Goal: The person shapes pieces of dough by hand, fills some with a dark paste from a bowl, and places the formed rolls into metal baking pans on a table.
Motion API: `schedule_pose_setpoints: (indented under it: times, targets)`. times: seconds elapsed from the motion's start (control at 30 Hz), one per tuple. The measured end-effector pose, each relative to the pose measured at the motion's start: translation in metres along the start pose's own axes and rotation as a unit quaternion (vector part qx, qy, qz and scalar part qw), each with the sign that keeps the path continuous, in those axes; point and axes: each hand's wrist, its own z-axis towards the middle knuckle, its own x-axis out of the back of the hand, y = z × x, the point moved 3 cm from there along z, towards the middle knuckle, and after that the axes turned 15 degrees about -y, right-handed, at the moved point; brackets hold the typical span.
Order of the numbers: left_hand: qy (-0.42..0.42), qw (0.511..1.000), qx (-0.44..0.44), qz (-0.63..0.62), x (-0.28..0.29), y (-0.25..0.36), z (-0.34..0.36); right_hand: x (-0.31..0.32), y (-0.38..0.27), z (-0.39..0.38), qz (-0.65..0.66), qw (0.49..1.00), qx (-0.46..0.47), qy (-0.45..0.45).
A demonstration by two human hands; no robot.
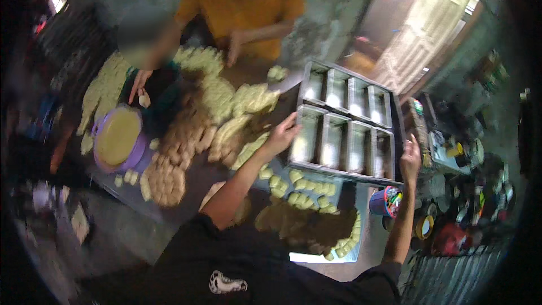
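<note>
Head view: one eight-compartment pan [343,116] in left hand [280,135] and right hand [411,158].

there is one metal tray [342,115] with eight compartments [337,91], four in each of two rows, and there are two bare hands, one left hand [282,135] and one right hand [411,158]. i count one purple basin [135,155], one bucket [381,205], one door [423,36] and one person in an orange top [240,8]. the pale dough pieces [307,185] number well over twenty, too blurred for an exact count.
</note>
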Motion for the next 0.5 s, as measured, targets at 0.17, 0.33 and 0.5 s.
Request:
schedule_pose_setpoints:
  times: [0.17,0.33,0.5]
  targets:
    - [0.004,1.000,0.008,-0.014,0.017,0.011,-0.114,-0.035,-0.180,-0.077,0.237,0.958,0.028,-0.161]
    - [0.040,0.999,0.016,-0.012,0.053,-0.007,-0.229,-0.143,-0.274,-0.147,0.197,0.953,0.010,-0.232]
    - [0.077,0.991,0.104,-0.022,0.087,0.016,-0.334,-0.280,-0.376,-0.163,-0.118,0.934,0.166,-0.293]
